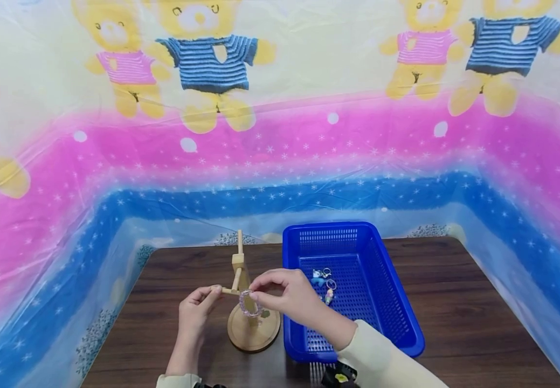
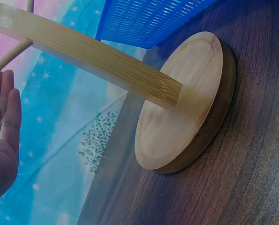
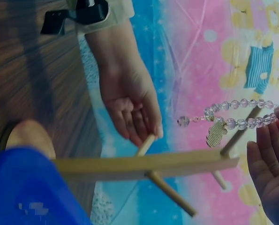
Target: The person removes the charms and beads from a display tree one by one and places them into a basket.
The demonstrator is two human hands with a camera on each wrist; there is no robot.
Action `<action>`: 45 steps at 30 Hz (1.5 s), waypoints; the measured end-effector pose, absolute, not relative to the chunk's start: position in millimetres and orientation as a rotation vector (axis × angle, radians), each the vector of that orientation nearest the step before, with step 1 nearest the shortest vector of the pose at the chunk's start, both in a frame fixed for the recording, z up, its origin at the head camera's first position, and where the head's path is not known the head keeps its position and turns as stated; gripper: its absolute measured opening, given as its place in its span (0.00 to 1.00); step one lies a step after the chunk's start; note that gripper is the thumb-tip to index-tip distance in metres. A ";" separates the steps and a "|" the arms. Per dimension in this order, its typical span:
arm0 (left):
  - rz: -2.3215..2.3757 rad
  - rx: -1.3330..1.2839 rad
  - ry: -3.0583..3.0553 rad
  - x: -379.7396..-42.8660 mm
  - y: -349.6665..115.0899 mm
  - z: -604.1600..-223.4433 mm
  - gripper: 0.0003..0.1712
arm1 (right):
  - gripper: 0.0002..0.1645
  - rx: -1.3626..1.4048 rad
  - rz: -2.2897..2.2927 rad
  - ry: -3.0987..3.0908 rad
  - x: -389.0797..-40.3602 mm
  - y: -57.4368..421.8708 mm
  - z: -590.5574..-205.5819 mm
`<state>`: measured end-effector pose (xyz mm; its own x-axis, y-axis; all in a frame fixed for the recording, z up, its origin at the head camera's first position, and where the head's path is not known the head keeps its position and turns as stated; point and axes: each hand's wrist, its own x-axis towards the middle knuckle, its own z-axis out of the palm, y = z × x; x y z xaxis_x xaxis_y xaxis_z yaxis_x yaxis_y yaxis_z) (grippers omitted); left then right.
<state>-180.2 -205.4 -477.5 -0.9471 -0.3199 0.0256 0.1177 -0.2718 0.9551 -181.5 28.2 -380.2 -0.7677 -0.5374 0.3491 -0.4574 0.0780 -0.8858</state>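
Note:
A wooden peg stand (image 2: pixel 125 65) rises from a round base (image 2: pixel 181 126), with several dowel pegs along its upright. At the end of one peg (image 3: pixel 145 145), my left hand (image 1: pixel 195 310) pinches the tip between thumb and fingers. My right hand (image 1: pixel 291 296) holds a bracelet (image 3: pixel 242 124) of clear pinkish beads between thumb and forefinger, in front of the stand. From the bracelet hang a gold-toned charm (image 3: pixel 216 134) and a single bead. In the right wrist view the loop overlaps an upper peg (image 3: pixel 241 133); whether that peg passes through it, I cannot tell.
Right of the stand is a blue plastic basket (image 1: pixel 398 285), close to my right forearm. Keychains with small figures (image 1: pixel 317 277) lie inside it. A dark wood-grain table (image 1: pixel 454 307) lies beneath, and a printed cloth (image 1: pixel 309 194) hangs around its back and sides.

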 end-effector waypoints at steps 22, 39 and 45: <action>-2.305 0.264 -1.709 -178.9 -205.4 -476.4 0.19 | 0.11 -0.697 -1.393 2.567 -250.2 99.0 -389.8; -2.295 0.282 -1.723 -181.1 -206.1 -476.3 0.20 | 0.11 -0.658 -1.217 2.502 -281.0 120.6 -413.3; -2.294 0.270 -1.728 -180.9 -206.9 -477.1 0.19 | 0.11 -0.661 -1.205 2.455 -289.5 122.2 -425.7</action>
<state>-180.9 -206.9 -477.1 -0.9500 -0.3122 0.0057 0.0916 -0.2612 0.9609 -289.5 122.2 -425.7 -0.8393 -0.5369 -0.0856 -0.2607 0.5355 -0.8033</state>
